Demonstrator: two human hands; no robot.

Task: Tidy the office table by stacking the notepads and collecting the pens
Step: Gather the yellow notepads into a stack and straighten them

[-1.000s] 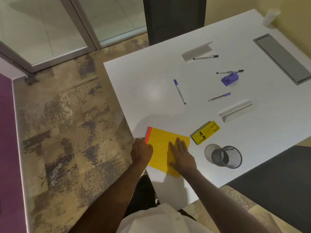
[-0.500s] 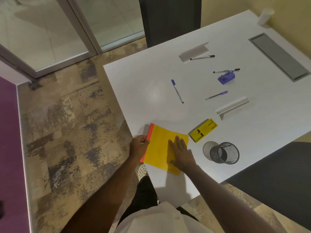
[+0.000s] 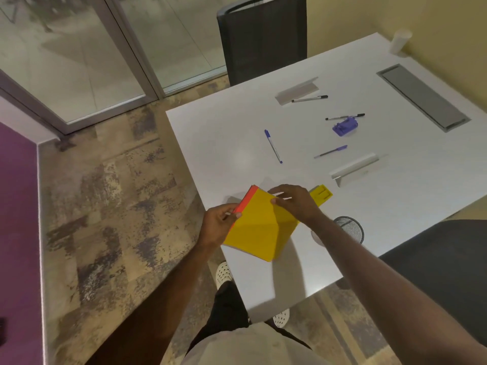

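Notepad (image 3: 259,227) now lifted, tilted — red spine far-left; left hand (image 3: 220,223), right hand (image 3: 295,204) gripping it.

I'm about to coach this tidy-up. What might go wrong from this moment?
1. Both hands, left hand and right hand, pinch the yellow notepads by their edges above the table corner; a slip could drop them to the floor.
2. The right forearm passes right beside the mesh cup; a sweep may knock it over.
3. Four pens, like the blue pen, lie loose and could roll.
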